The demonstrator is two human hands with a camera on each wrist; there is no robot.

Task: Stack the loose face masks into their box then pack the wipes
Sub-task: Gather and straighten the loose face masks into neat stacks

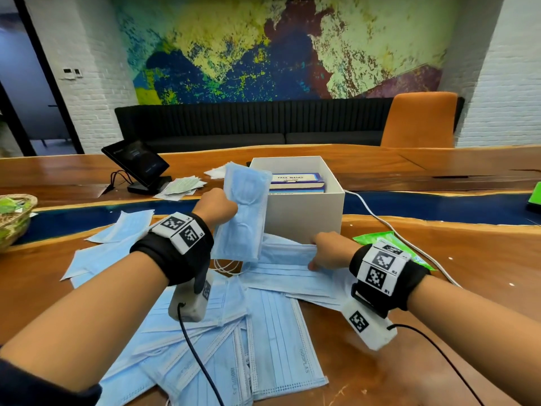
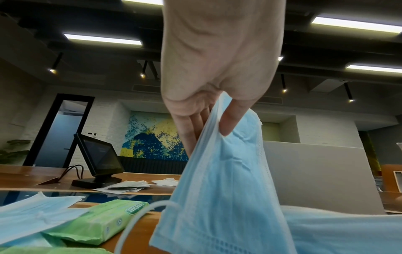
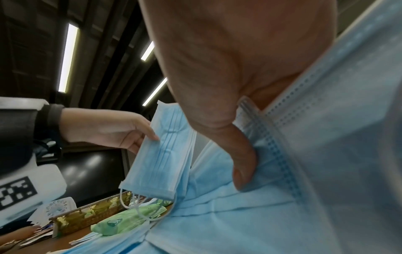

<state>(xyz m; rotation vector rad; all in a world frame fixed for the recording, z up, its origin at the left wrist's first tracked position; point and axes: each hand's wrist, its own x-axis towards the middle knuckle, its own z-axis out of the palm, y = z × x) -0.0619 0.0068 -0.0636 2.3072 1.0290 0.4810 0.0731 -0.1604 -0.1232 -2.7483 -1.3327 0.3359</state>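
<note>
Head view: left hand (image 1: 218,207) raised above the wooden table (image 1: 439,259), fingers curled round a small stack of blue masks (image 1: 244,212) held upright, just beside the near-left corner of the white box (image 1: 304,212). Inside that box, a blue carton marked FACE MASKS (image 1: 297,181). Right hand (image 1: 328,250) low at the foot of the box, fingertips and thumb pinching the edge of a loose mask (image 1: 287,271) on top of the scattered pile (image 1: 263,332). Green wipes pack (image 1: 377,240) flat on the table just behind the right wrist. Seen only here: tablet on a stand (image 1: 137,162), wicker basket (image 1: 14,218) at far left, white cable (image 1: 389,224).

Left wrist view: thumb (image 2: 231,120) pressed on one face of the held stack, fingers (image 2: 191,127) close together behind the other face, clamped on it. Ear loops (image 2: 135,221) dangling below. A second green wipes pack (image 2: 102,223) just to the left, hidden from the head view by the forearm.

Right wrist view: thumb (image 3: 242,165) pressed onto a mask edge, the other fingers hidden under the fabric; mask gripped. Left hand visible across, with its stack (image 3: 161,154) hanging tilted. Basket behind holds green packets (image 3: 124,218).
</note>
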